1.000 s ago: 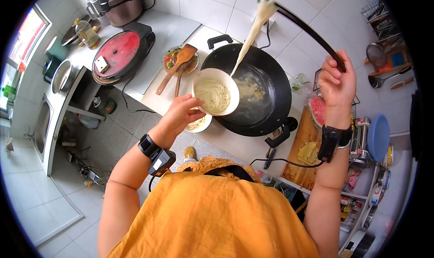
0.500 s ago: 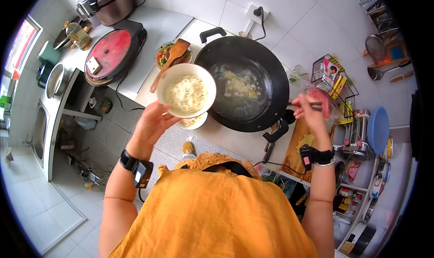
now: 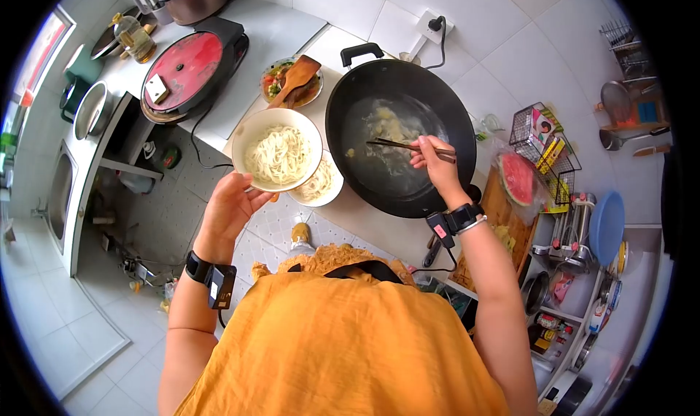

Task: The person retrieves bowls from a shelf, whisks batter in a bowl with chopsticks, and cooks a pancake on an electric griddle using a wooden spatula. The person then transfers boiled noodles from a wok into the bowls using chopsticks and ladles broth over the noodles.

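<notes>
My left hand grips a white bowl by its near rim, and pale noodles lie in it. My right hand is closed around dark chopsticks, which point left over the wok. The large black wok holds steaming clear liquid with a pale yellowish mass in it. A second white bowl of noodles stands on the counter, partly hidden behind the held bowl. Behind these, a wooden spatula rests across a bowl of chopped vegetables.
Right of the wok, a bagged piece of watermelon and yellowish food lie on a wooden board. A wire basket stands against the wall. A red-topped electric griddle and an oil bottle are at the left.
My right hand has moved left with the chopsticks, from beside the wok to over it. The bowl in my left hand has shifted left and slightly down, showing more of the second bowl.
</notes>
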The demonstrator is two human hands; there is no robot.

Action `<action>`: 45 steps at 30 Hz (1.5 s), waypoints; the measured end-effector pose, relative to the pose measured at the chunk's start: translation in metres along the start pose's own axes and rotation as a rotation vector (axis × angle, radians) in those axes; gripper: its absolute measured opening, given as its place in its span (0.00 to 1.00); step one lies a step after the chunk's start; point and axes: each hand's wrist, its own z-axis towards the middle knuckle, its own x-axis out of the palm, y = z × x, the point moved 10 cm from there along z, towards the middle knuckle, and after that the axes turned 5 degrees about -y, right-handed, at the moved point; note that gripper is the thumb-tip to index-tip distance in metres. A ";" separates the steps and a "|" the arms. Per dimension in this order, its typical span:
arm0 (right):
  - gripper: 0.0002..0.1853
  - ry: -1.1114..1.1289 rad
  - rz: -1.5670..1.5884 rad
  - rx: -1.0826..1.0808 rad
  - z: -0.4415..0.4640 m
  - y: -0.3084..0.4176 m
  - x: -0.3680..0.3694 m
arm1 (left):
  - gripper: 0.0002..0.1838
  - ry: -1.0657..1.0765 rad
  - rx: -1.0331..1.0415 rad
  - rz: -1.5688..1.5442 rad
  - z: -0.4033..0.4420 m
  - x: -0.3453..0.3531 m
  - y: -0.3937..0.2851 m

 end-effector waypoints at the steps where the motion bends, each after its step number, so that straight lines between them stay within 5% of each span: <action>1: 0.17 -0.022 0.051 0.036 0.002 -0.004 0.004 | 0.16 0.000 0.006 0.005 -0.001 -0.001 0.000; 15: 0.17 -0.286 0.798 0.751 0.006 -0.112 0.010 | 0.11 -0.074 -0.083 0.018 0.044 -0.049 0.046; 20: 0.15 -0.186 0.903 0.739 0.001 -0.094 0.003 | 0.12 -0.060 -0.079 0.014 0.047 -0.041 0.044; 34: 0.17 0.105 0.843 0.268 -0.001 0.119 0.002 | 0.09 -0.021 -0.064 -0.003 0.047 -0.019 0.038; 38: 0.22 0.191 0.252 -0.005 -0.026 0.167 0.040 | 0.09 0.025 -0.038 -0.053 0.045 -0.007 0.034; 41: 0.23 0.083 0.220 -0.113 -0.024 0.173 0.021 | 0.10 0.027 -0.031 -0.063 0.043 -0.007 0.032; 45: 0.23 -0.009 -0.045 -0.010 -0.015 0.100 0.004 | 0.13 0.025 -0.019 -0.062 0.040 -0.013 0.032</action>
